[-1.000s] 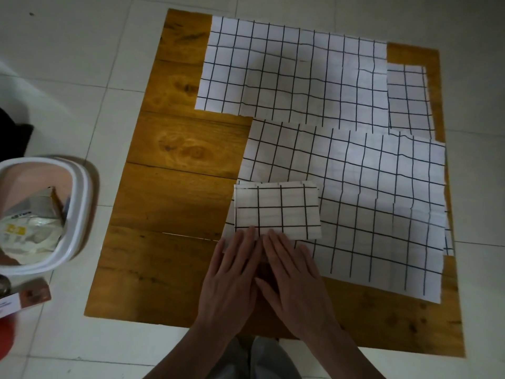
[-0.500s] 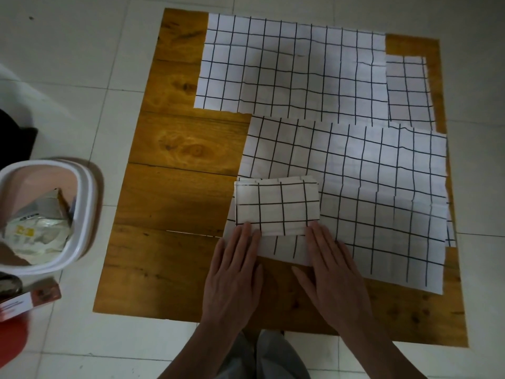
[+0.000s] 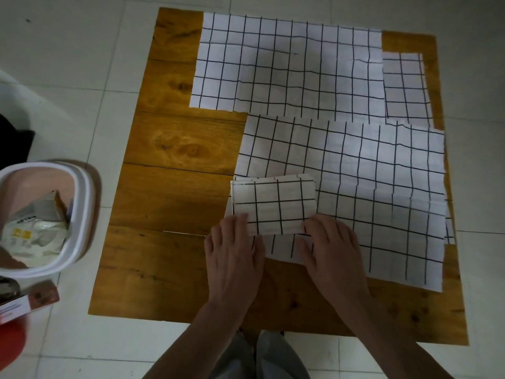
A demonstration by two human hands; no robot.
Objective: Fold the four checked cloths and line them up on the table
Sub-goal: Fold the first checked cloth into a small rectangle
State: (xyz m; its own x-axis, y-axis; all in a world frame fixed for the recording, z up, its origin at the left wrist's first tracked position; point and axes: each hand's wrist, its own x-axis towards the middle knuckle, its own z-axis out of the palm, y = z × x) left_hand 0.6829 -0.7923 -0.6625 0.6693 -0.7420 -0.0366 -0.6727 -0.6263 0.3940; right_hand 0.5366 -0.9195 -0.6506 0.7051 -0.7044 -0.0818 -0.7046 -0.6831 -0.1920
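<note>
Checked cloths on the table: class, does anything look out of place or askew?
Yes. The folded cloth sits on top of an unfolded cloth instead of on bare table, and the spread cloths overlap untidily, one overhanging the table's right edge.

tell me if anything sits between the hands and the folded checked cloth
Nothing visible does. The left hand and right hand already have their fingers on the near corners of the folded cloth, which lies on the near unfolded cloth at its left end.
</note>
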